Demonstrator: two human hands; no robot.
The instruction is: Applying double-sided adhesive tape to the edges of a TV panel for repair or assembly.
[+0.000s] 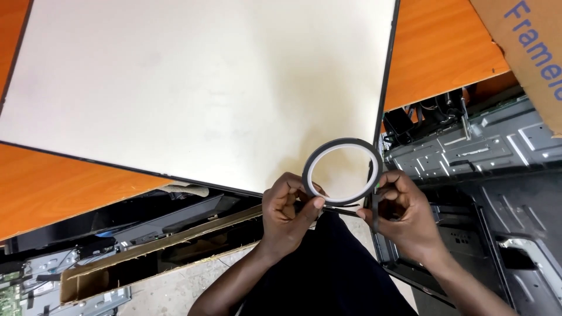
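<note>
Both the left hand and right hand pinch a black tape roll between them, its open ring facing the camera, a short strip drawn level, above the white panel's lower right corner.

big white panel on orange table; cardboard strip, grey metal chassis beside.

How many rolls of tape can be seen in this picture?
1. A thin black ring-shaped roll of tape is held between the left hand and the right hand, above the near corner of the large white flat panel. Others may be hidden among the metal parts.
</note>
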